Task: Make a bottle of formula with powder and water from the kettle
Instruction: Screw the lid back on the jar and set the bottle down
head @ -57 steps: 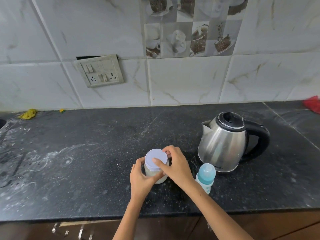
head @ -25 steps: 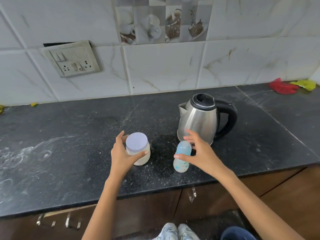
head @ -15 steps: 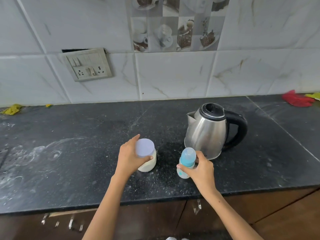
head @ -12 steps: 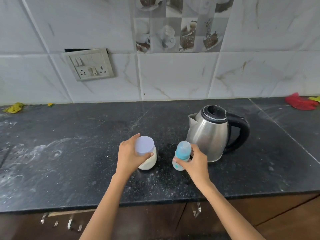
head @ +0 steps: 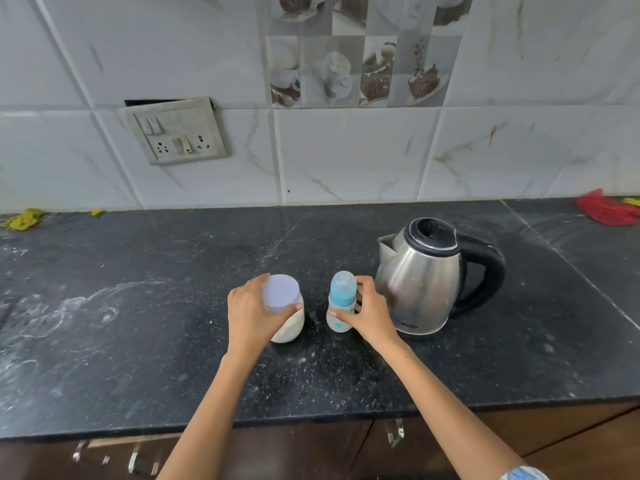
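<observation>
— Standing at the counter edge, what have the hands got?

— Left hand (head: 251, 315) is wrapped round the squat white powder jar with the pale lilac lid (head: 282, 308), lid on. Right hand (head: 369, 315) is curled round the small clear baby bottle with the blue collar and teat (head: 342, 301), thumb in front, fingers behind.

— Both standing?

— Both upright on the speckled black stone counter (head: 138, 341), long axes vertical, just apart from each other.

— And the water?

— Farther back and to the right, the steel kettle with the black lid and handle (head: 426, 282) stands right behind the bottle hand. Spout faces the bottle, handle points away right. I'd say the right hand is far nearer for the pour, but the bottle needs opening first.
</observation>
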